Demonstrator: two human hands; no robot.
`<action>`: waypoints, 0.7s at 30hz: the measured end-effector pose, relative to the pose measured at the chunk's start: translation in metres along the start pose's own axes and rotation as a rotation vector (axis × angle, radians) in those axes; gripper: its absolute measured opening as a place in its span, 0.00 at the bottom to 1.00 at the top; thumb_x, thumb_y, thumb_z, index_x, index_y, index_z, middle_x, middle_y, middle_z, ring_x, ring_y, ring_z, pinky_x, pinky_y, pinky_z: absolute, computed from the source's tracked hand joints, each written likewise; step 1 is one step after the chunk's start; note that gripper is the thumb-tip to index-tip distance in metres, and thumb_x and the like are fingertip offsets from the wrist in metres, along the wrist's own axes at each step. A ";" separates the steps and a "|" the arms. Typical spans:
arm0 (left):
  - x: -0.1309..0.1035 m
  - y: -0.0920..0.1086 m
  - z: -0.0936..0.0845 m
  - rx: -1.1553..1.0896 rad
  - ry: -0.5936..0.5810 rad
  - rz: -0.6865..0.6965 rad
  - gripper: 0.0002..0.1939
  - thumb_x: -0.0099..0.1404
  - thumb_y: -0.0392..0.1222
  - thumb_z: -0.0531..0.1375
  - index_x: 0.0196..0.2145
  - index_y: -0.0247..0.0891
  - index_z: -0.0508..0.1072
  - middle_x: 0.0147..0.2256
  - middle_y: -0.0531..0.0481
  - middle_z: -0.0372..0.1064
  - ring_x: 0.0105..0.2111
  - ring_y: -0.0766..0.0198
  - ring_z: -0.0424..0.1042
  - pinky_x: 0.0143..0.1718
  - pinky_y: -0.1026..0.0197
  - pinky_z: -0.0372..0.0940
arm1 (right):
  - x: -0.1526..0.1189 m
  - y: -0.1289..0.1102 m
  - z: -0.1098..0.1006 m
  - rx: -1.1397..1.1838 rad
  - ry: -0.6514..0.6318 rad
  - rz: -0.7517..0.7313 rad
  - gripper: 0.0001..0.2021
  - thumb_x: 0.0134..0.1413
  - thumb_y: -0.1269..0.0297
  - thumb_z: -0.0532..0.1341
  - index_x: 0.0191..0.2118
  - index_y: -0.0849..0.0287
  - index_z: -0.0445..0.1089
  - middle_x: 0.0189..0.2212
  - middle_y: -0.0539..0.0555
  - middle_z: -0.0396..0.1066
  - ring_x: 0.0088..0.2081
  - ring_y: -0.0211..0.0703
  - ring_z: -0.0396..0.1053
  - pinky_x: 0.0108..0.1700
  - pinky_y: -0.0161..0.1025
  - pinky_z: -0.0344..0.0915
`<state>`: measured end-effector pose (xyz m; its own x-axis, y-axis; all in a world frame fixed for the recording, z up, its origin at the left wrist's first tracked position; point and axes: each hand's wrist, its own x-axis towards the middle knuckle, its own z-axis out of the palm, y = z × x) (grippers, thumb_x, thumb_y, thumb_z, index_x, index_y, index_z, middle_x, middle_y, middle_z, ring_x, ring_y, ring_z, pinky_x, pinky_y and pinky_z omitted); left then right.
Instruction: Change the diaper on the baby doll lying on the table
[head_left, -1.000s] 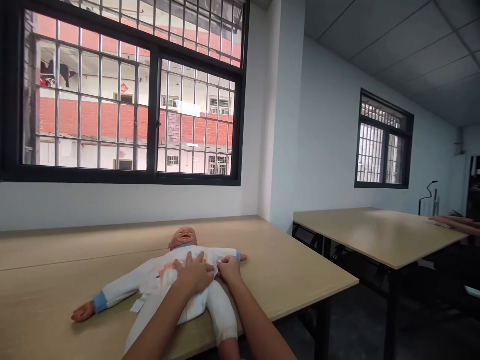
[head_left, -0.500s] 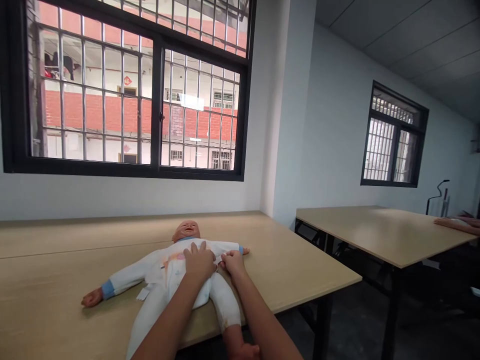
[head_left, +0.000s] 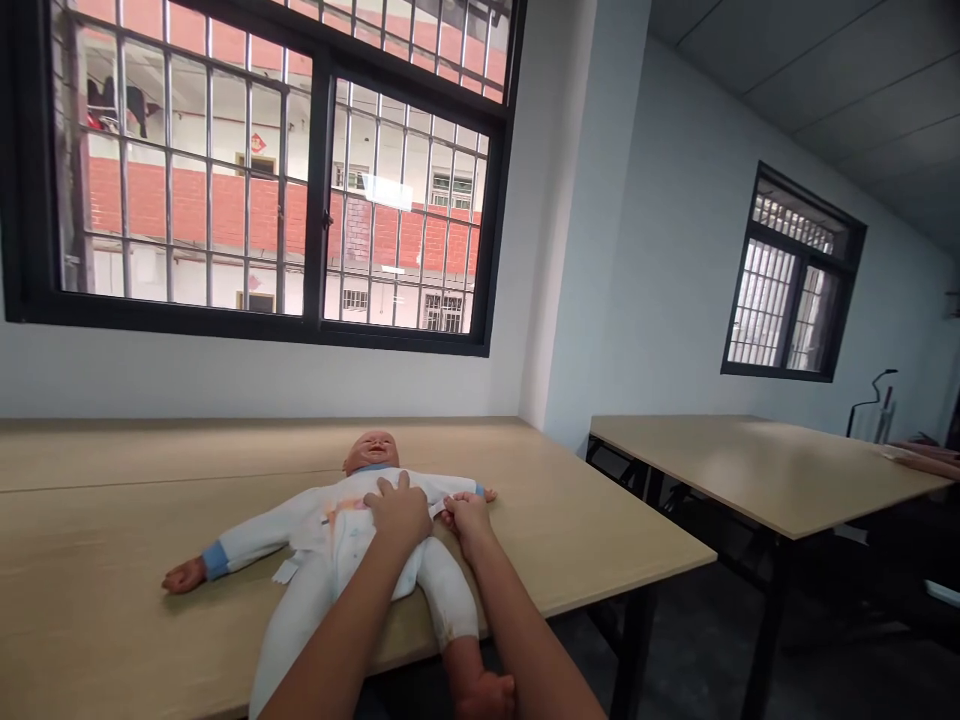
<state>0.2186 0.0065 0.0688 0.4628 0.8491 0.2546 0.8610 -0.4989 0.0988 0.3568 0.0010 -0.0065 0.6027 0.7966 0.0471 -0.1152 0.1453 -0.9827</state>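
A baby doll (head_left: 309, 510) in a white suit with blue cuffs lies on its back on the table, arms spread, head toward the wall. Over its middle sits a white diaper (head_left: 352, 550) with a coloured print near the top; one loose tab (head_left: 286, 570) sticks out on the left side. My left hand (head_left: 401, 510) rests on the diaper's front, fingers spread. Beside it, at the doll's right-hand side in view, my right hand (head_left: 469, 518) pinches the diaper's other tab (head_left: 438, 508), a short white strip pulled out between both hands.
The wooden table (head_left: 585, 540) ends just right of the doll, and one doll leg hangs over its front edge. A second table (head_left: 720, 470) stands across a gap at right, with part of another doll (head_left: 922, 458) on it. A barred window (head_left: 322, 200) is ahead.
My right hand has drawn slightly away from my left, and more of the white tab shows between them. My left hand stays on the diaper. The camera view has shifted a little.
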 end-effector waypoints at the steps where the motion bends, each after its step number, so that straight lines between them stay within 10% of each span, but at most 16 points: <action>1: 0.001 0.000 0.001 0.000 -0.002 -0.002 0.21 0.53 0.42 0.59 0.45 0.45 0.80 0.63 0.39 0.57 0.58 0.32 0.55 0.49 0.32 0.54 | 0.000 0.000 0.000 0.030 -0.017 0.011 0.11 0.53 0.70 0.64 0.25 0.60 0.61 0.17 0.46 0.65 0.17 0.31 0.60 0.21 0.29 0.56; 21: -0.005 -0.012 0.004 -0.111 0.026 0.076 0.24 0.53 0.48 0.60 0.48 0.45 0.74 0.58 0.39 0.62 0.58 0.35 0.55 0.49 0.33 0.56 | -0.016 -0.012 0.013 0.158 -0.463 0.046 0.11 0.38 0.66 0.69 0.32 0.65 0.73 0.19 0.48 0.66 0.18 0.29 0.53 0.18 0.30 0.38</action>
<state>0.2071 0.0087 0.0626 0.5188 0.8042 0.2901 0.7945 -0.5788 0.1837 0.3377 -0.0060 0.0070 0.1838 0.9763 0.1145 -0.2737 0.1627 -0.9480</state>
